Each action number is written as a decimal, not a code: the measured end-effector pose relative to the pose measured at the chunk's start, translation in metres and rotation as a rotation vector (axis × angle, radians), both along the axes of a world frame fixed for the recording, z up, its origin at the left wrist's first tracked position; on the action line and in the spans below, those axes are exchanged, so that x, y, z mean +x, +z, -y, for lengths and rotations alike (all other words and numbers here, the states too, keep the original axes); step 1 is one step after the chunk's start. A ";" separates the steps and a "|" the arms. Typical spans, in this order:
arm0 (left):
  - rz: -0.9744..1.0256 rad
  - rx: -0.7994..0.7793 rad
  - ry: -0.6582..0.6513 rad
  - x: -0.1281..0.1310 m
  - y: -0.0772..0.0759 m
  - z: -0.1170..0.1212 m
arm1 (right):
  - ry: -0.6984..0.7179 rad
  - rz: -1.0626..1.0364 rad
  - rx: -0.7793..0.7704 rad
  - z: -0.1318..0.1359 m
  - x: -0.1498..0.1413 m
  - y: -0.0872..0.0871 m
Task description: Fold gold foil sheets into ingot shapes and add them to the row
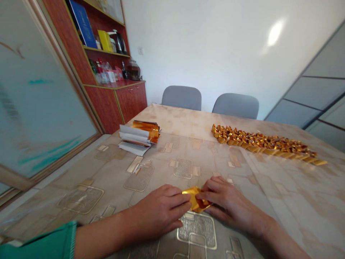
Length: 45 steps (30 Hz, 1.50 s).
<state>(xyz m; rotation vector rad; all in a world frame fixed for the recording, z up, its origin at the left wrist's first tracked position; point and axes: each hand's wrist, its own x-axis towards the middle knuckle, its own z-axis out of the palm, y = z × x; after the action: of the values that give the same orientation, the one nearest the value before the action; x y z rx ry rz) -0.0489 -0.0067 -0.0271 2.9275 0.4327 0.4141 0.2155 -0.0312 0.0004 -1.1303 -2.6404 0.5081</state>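
A piece of gold foil paper (195,199) is being pinched between my two hands at the table's near edge. My left hand (160,212) holds its left side with the fingertips, and my right hand (225,199) presses on its right side. A long band of folded gold foil pieces (261,144) lies in rows to the far right. A stack of gold foil sheets with white paper sheets (137,136) rests at the far left of the table.
The table has a beige patterned plastic cover (161,169). Behind it stand two grey chairs (182,98). A red wooden cabinet (115,102) with bottles and books stands at the left, next to a glass door (40,108).
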 end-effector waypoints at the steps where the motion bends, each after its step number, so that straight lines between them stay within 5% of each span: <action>1: -0.007 -0.011 -0.007 -0.001 0.000 0.000 | 0.006 -0.005 -0.006 -0.002 0.001 0.000; 9: 0.059 -0.217 0.030 -0.010 0.007 0.002 | 0.026 -0.125 -0.122 -0.017 0.002 0.004; 12: 0.043 -0.232 0.087 -0.009 0.007 0.002 | -0.071 -0.184 -0.121 -0.018 0.001 -0.003; 26: -0.021 -0.114 0.038 0.004 0.012 -0.007 | -0.399 -0.174 -0.039 -0.015 -0.016 -0.026; 32: -0.030 -0.059 0.022 0.007 0.019 -0.005 | -0.406 -0.128 0.019 -0.015 -0.019 -0.029; 40: -0.010 0.164 -0.055 0.008 0.010 -0.003 | -0.411 -0.103 0.054 -0.013 -0.021 -0.028; 45: -0.046 0.152 -0.029 0.008 0.013 -0.002 | -0.414 -0.055 0.086 -0.012 -0.021 -0.028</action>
<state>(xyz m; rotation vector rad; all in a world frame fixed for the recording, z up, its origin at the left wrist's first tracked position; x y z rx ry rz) -0.0406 -0.0044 -0.0143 3.0923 0.3805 0.3924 0.1941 -0.0191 -0.0280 -1.5536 -2.2652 0.3335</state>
